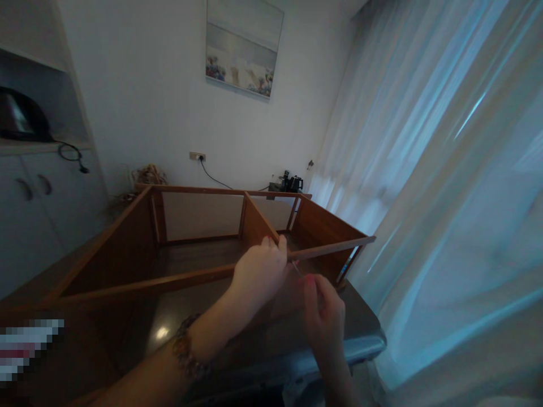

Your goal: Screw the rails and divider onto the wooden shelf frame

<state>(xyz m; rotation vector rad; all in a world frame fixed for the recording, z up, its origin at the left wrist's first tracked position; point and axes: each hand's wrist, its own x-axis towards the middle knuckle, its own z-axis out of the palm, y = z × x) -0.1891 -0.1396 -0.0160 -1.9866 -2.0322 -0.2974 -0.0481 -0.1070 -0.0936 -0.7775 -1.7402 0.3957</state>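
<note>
A brown wooden cabinet frame (127, 243) lies on a dark table (360, 333), its open side up, with a centre divider (257, 220) and a front rail (182, 280). My left hand (261, 268) is curled over the spot where the divider meets the front rail, gripping the wood. My right hand (324, 314) is just below and to the right, fingers pinched on a thin metal tool or screw (296, 268) whose tip points at the joint. A beaded bracelet (186, 350) sits on my left wrist.
White curtains (445, 198) hang close on the right. A picture (244, 48) and a wall socket (197, 156) are on the far wall, with a small black appliance (292, 182) behind the frame. White cupboards (38, 203) stand at the left.
</note>
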